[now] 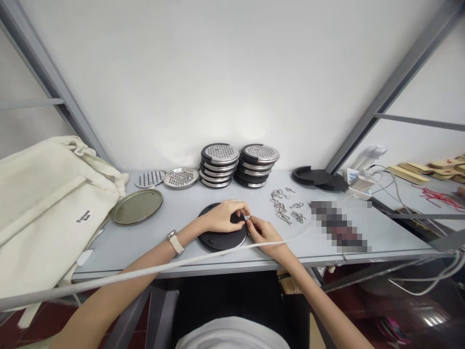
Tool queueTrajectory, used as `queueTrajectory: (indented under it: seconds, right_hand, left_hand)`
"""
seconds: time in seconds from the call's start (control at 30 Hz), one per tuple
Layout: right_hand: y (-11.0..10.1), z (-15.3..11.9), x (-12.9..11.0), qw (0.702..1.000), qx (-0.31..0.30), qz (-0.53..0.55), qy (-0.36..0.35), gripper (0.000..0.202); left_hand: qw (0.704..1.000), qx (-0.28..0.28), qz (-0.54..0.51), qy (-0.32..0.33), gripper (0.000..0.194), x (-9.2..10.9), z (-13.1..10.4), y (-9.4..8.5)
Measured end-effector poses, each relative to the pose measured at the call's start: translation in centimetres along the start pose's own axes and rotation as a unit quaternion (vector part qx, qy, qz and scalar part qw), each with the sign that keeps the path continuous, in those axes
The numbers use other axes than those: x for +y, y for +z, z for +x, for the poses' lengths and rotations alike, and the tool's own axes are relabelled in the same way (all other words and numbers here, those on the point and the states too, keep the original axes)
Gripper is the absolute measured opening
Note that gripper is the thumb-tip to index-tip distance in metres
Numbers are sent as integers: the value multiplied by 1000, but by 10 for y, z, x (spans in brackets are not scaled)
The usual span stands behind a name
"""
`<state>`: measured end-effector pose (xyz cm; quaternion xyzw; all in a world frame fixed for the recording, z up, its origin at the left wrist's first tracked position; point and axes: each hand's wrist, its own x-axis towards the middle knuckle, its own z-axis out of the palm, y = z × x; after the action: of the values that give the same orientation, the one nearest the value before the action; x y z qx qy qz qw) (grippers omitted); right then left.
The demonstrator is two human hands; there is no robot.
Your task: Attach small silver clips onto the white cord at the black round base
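A round black disc (221, 241) lies flat on the grey table near its front edge. My left hand (227, 215) arches over the disc's upper part, its thumb and fingers closed at a small silver metal piece (247, 217) by the disc's right edge. From the right, my right hand (265, 235) pinches the same piece between thumb and fingertips. Several small silver metal clips (281, 206) are scattered on the table to the right. Behind the disc stand two stacks of round graters, a left stack (220, 167) and a right stack (256, 165), with black and silver rims.
Two loose silver grater plates (180, 178) and an olive round lid (137, 206) lie left, beside a cream bag (54, 203). Black round covers (316, 177) lie back right. A white cable (203, 259) crosses low in front of the table. Shelf posts stand at both sides.
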<state>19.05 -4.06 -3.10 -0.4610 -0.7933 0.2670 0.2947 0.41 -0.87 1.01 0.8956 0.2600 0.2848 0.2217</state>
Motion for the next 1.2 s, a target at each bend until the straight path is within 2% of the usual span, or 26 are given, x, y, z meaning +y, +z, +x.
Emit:
queueTrajectory:
  seconds: [0.6, 1.2]
  right_hand:
    - [-1, 0, -4, 1000, -1, 25, 18, 24]
    - [-1, 1, 2, 999, -16, 48, 8, 32]
  left_hand:
    - [1000, -10, 10, -13, 23, 3, 0, -1]
    - [1000, -13, 14, -5, 23, 2, 0, -1]
